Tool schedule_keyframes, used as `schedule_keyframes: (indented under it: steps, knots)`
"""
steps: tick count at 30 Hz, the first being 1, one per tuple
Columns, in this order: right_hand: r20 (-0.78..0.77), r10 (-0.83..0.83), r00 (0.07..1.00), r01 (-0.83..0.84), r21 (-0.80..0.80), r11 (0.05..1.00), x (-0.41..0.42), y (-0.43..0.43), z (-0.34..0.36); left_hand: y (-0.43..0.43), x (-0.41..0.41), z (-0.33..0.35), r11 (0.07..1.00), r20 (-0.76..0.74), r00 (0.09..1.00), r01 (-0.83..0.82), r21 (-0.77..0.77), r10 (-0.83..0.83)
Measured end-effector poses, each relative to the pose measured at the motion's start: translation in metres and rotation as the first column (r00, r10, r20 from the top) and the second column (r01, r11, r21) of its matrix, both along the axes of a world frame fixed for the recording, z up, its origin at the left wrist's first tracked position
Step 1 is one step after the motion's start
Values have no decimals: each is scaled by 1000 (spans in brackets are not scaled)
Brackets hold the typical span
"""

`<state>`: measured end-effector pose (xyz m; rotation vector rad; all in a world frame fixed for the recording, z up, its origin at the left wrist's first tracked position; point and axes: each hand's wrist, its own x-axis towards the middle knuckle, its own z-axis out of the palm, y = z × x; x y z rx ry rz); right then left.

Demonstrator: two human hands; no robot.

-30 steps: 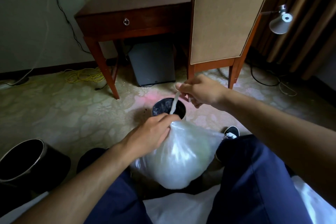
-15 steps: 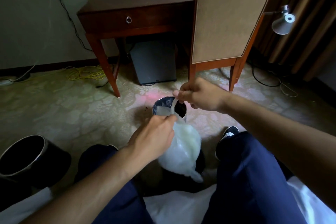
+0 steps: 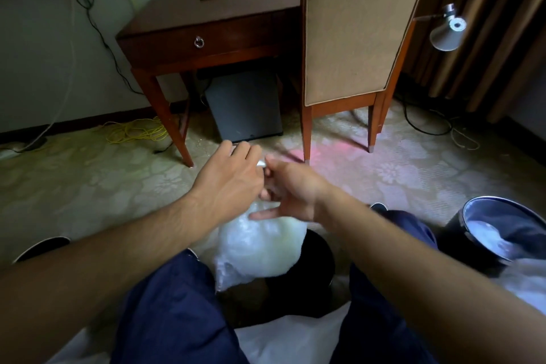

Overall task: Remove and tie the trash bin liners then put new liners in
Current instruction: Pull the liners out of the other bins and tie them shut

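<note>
Item: full liner [image 3: 260, 248], white, judged at the tying step
Position: between the knees, bulging over a dark bin [image 3: 310, 272], hanging at 6 o'clock from both hands
Long axis: upright, body low, liner neck [image 3: 261, 163] at 12 o'clock
Left hand [image 3: 227, 177]: fingers curled, pinching the neck from 9 o'clock
Right hand [image 3: 292, 189]: thumb and forefinger on the same neck from 3 o'clock, other fingers spread
Hands touching, equally near
Farther, 3 o'clock: second bin [image 3: 502, 230], white liner inside

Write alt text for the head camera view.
The left hand and right hand pinch the twisted neck of a filled white liner, held over a dark bin between the person's knees. A second bin stands at right; a wooden desk and chair stand behind.
</note>
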<state>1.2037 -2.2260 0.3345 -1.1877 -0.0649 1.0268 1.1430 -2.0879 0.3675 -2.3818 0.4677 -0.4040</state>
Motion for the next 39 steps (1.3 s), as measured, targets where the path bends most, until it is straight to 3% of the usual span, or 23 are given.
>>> schedule_keyframes:
  steps: [2,4,11,14,17,20,23,26,28,30,34,39]
  knots:
    - [-91,-44,995,48,38,998,-13,8,-20,-7,-6,-9,996,-152,985,-86,-10,84]
    - [-75,-76,994,77,10,997,-23,8,-37,-9,-14,-16,995,-242,966,-94,-22,86]
    - [211,85,974,-55,-145,988,-25,-18,-50,3,-36,-21,937,-313,889,279,-209,-334]
    - [333,153,931,-104,-159,982,-22,-28,-40,4,-38,-18,869,-282,855,316,-381,-434]
    - [378,143,915,-89,-156,984,-17,-35,-32,5,-40,-16,758,-267,854,202,-620,-446]
    - [480,145,865,-60,-187,981,-15,-39,-27,-4,-47,-18,521,-265,880,-24,-853,-393]
    - [529,164,833,-65,-200,978,-18,-42,-24,-11,-52,-19,223,-340,877,-277,-935,-339]
    - [547,133,826,-53,-159,986,-21,-40,-21,-16,-53,-17,-104,-399,868,-445,-890,-295]
    - [579,106,808,-30,-139,990,-22,-35,-19,-19,-55,-15,-395,-384,875,-477,-785,-295]
    - [582,108,806,-44,-123,991,-24,-30,-16,-18,-57,-16,-596,-368,882,-470,-651,-294]
    - [607,139,783,-60,-149,987,-26,-25,-14,-11,-58,-18,-733,-401,862,-486,-476,-311]
    - [753,113,648,115,-244,963,-20,-17,-21,-10,-58,-21,-858,-373,873,-430,-282,-315]
